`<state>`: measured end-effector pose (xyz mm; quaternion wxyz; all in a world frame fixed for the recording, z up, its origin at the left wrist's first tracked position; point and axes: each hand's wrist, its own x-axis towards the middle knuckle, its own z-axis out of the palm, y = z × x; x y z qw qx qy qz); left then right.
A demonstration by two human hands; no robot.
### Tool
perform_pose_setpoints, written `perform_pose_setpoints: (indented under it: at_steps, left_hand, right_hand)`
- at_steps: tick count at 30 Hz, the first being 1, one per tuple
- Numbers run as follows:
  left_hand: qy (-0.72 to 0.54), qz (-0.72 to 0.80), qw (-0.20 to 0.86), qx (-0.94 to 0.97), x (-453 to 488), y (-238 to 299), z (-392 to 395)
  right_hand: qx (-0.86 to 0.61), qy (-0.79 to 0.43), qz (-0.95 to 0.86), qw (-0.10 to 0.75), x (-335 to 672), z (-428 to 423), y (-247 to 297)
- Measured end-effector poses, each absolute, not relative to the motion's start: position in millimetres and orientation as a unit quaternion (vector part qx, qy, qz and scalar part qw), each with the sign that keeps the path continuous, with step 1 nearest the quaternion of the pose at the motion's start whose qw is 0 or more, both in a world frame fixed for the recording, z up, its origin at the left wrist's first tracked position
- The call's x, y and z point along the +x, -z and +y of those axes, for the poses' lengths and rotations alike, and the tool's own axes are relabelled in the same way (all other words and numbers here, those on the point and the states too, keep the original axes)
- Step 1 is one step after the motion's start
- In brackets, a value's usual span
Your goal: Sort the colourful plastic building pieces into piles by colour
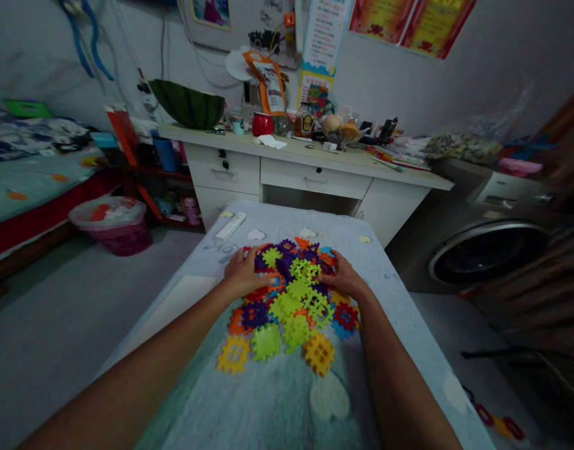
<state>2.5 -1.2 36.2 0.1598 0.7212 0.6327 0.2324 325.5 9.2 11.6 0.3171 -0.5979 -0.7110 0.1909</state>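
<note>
loosely opened, left hand and right hand touch the toothed pieces from opposite sides.

Flat toothed plastic pieces in a loose multicoloured heap on pale cloth

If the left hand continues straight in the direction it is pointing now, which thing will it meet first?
Most likely the left hand would meet the heap of toothed pieces first, near a lime-green piece; it seems to be at the heap's edge, though exact contact is unclear.
</note>
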Motion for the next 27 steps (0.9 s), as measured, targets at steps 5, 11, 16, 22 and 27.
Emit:
perform_pose_setpoints:
  at_steps: [5,11,16,22,27]
  left_hand:
    - [-0.206,0.624,0.163,0.736,23.2,-24.5,6.7]
    - [-0.288,0.532,0.175,0.777,36.9,-23.0,8.0]
    - [-0.357,0.459,0.217,0.784,46.4,-27.5,5.0]
    - [-0.403,0.441,0.256,0.760,58.1,-36.5,6.7]
    - [-0.441,0.412,0.282,0.746,61.1,-48.5,11.5]
  right_hand:
    - [-0.578,-0.220,-0.711,0.336,313.5,8.1,-15.8]
    - [-0.561,-0.318,-0.671,0.365,301.1,2.2,-29.8]
    - [-0.493,-0.446,-0.631,0.401,279.0,-3.6,-33.5]
    - [-0.456,-0.437,-0.651,0.420,262.6,-9.0,-47.2]
    - [-0.435,-0.408,-0.656,0.463,262.9,-9.0,-61.1]
